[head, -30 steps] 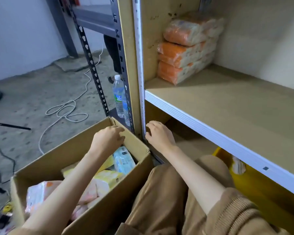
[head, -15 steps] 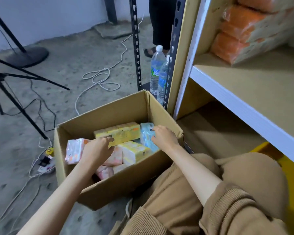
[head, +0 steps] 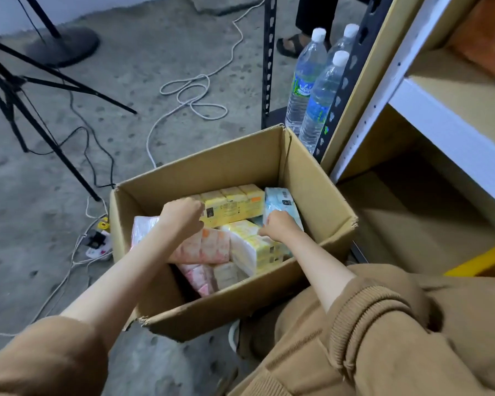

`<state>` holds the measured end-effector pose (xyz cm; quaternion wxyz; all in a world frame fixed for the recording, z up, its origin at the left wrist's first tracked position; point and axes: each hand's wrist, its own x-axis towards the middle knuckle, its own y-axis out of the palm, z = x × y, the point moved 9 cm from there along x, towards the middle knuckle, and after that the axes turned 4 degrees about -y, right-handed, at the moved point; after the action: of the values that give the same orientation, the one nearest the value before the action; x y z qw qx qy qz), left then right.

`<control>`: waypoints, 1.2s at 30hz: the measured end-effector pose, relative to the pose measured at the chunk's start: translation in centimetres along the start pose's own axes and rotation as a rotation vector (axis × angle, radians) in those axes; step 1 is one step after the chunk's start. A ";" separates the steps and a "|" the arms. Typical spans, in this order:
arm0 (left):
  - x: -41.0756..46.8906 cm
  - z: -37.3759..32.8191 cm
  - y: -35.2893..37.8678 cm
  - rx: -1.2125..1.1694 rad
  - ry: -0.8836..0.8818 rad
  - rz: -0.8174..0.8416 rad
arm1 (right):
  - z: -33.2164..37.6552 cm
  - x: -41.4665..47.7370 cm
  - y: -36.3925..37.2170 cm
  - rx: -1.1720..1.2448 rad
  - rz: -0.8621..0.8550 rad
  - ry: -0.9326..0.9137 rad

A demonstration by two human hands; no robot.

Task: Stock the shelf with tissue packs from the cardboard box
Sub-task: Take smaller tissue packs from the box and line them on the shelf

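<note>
Tissue packs [head: 209, 248] found heaped in cardboard box [head: 312, 178] set beside shelf [head: 455, 92] for short reach. Left hand [head: 183, 212] curled round end of yellow pack [head: 235, 205], seemingly to lift it; right hand [head: 279, 225] dug beside blue pack [head: 280, 200], grasp not discernible

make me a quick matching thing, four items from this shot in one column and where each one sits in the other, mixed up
1 blue tissue pack
2 water bottles
3 power strip
4 orange packs

A on the floor, left of the cardboard box
B on the upper shelf board
C inside the box, far right corner
D standing behind the box, beside the black upright

Pairs: 1-C, 2-D, 3-A, 4-B
</note>
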<state>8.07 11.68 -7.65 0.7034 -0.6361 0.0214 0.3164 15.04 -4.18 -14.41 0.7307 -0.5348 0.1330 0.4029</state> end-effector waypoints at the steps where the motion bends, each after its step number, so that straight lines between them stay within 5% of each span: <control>1: 0.6 0.1 0.3 0.003 -0.022 0.042 | -0.3 0.4 0.4 0.000 0.028 0.021; 17: 3.4 3.3 7.6 -0.078 -0.296 0.816 | -1.0 3.4 3.2 0.187 0.222 0.188; 22: 4.0 3.5 8.1 -0.180 -0.267 0.778 | -1.3 3.1 1.8 0.271 0.062 0.252; 36: 3.8 3.0 7.2 -0.268 -0.278 0.465 | 4.7 -2.0 -11.8 -0.207 -0.405 -0.049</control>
<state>6.60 15.90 -15.12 0.5181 -0.6519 0.0278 0.5530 21.26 -2.08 -3.36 0.7410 -0.6128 -0.0368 0.2722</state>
